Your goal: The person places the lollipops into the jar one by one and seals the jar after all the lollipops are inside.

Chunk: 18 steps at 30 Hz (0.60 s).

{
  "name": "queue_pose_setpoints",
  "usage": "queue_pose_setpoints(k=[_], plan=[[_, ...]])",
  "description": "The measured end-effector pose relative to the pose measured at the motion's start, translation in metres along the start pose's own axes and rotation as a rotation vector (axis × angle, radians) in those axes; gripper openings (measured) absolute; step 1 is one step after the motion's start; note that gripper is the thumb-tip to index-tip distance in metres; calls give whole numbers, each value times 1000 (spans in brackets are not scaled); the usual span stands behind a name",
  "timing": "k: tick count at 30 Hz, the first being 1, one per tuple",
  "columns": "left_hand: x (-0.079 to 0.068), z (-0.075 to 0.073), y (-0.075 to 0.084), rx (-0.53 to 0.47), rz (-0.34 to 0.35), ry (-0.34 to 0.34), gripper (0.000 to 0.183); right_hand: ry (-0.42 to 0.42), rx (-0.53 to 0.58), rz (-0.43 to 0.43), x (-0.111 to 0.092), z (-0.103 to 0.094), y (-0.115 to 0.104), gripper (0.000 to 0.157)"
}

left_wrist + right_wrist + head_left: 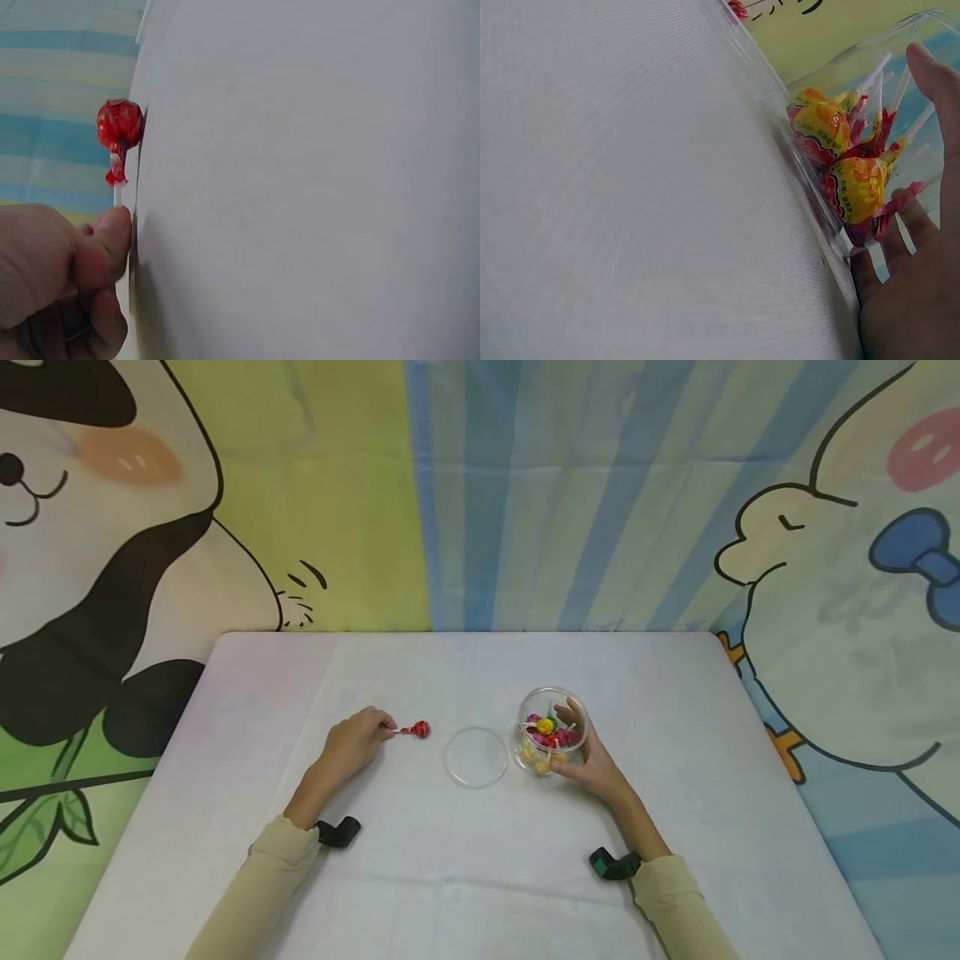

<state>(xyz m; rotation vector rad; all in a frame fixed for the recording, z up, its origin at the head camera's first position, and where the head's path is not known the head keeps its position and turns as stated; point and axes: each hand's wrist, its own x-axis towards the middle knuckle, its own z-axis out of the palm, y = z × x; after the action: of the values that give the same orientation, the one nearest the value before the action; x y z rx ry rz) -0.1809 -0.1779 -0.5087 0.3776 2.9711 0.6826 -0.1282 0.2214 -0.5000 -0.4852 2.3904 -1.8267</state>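
A red-wrapped lollipop [420, 729] is pinched by its white stick between the thumb and fingers of my left hand [356, 740], low over the white table. In the left wrist view the lollipop [120, 124] points away from the fingertips. My right hand [592, 764] grips the side of a clear round jar [534, 700], thumb in front and fingers curving round the back. Inside the jar are several lollipops [859, 187] in yellow, red and pink wrappers, their white sticks poking up. The jar stands on the table without a lid.
A clear round lid [477, 758] lies flat on the white-covered table [450, 877], between the left hand and the jar. Behind the table hangs a cartoon-printed curtain [487, 493]. Black wrist cameras [339, 832] are strapped at both sleeves.
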Motion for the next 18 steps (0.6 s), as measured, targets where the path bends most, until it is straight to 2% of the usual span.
queue_pose_setpoints(k=[4,8,11,18], plan=[[-16,-3,-1,-40,-15,18,9,4,-23,9,0,-1,-1,98],[-20,-6,6,-124,22,83,10,7,-17,7,0,-1,-4,97],[-15,-13,23,-239,45,125,13,7,-8,0,-1,-1,-5,97],[7,-28,81,-597,27,208,16,-6,33,-23,0,-1,-1,99]])
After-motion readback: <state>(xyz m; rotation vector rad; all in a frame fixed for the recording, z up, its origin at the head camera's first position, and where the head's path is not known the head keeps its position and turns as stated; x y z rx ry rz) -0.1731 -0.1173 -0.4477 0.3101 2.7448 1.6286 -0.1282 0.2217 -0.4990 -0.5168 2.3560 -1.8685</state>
